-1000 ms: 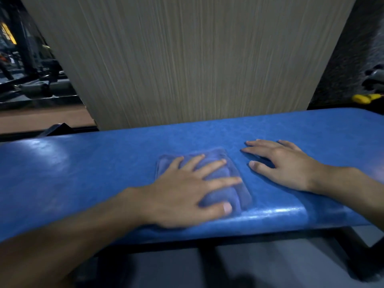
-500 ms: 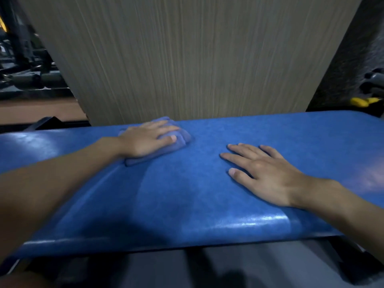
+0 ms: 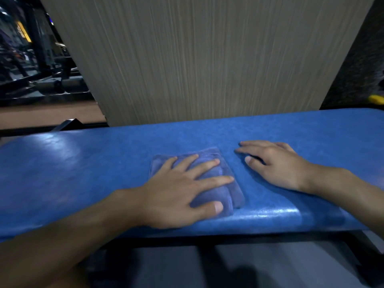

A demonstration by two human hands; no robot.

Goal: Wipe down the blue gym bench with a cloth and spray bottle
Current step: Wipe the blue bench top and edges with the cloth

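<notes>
The blue gym bench point(image 3: 83, 167) stretches across the view from left to right. A folded blue cloth point(image 3: 226, 190) lies on its pad near the front edge, at the middle. My left hand point(image 3: 180, 190) presses flat on the cloth with its fingers spread and straight. My right hand point(image 3: 276, 165) rests flat on the bare pad just right of the cloth, fingers pointing left. No spray bottle is in view.
A tall wood-grain panel point(image 3: 207, 59) stands right behind the bench. Dark gym machines point(image 3: 41, 69) fill the far left, and a yellow object point(image 3: 376, 99) shows at the far right. The bench's black frame point(image 3: 207, 240) and grey floor lie below.
My left hand has slid the cloth from the bench's far left edge back toward me, to the front middle next to my right hand. The right hand stayed flat on the pad.
</notes>
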